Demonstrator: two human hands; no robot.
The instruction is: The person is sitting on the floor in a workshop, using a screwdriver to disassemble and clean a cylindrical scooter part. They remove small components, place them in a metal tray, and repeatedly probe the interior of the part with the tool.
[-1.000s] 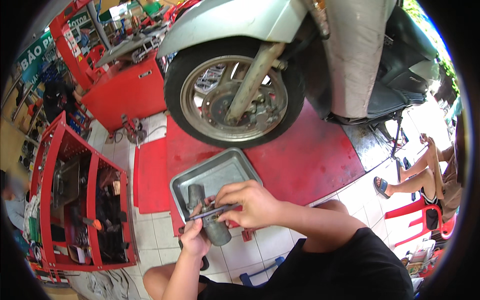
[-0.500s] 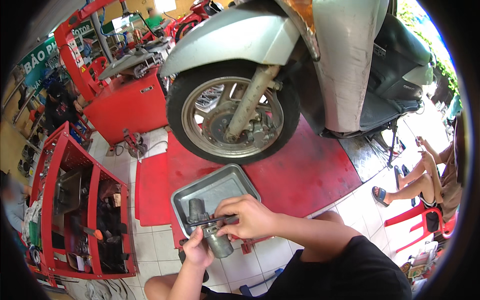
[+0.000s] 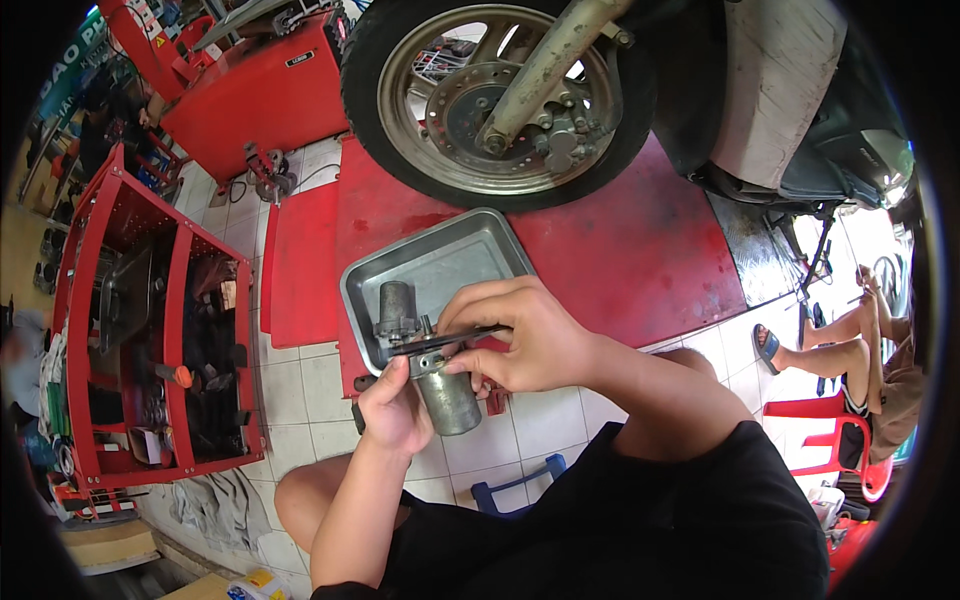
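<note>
Over the near edge of a grey metal tray [image 3: 440,272] I hold a grey metal motor-like part. Its wide lower cylinder [image 3: 452,405] hangs below my fingers, and a narrower cylinder [image 3: 397,302] rises from its far side. My left hand [image 3: 395,412] is closed on the part's left side, thumb on top. A thin black piece [image 3: 432,345], seen nearly edge-on, lies across the part's middle. My right hand [image 3: 520,338] pinches the right end of that piece, its thumb beside the part's collar. Fingertips hide some of the joint.
The tray sits on a red lift platform [image 3: 630,260], below the front wheel [image 3: 500,110] of a scooter. A red tool rack [image 3: 180,340] stands on the left. A blue stool [image 3: 520,487] is close to my legs. On the right, a person [image 3: 850,370] sits on a red chair [image 3: 815,425].
The view has tilted down, so wheel and tray appear higher. Both hands still hold the part. My right hand's fingers have shifted along the thin black piece, which shows more clearly.
</note>
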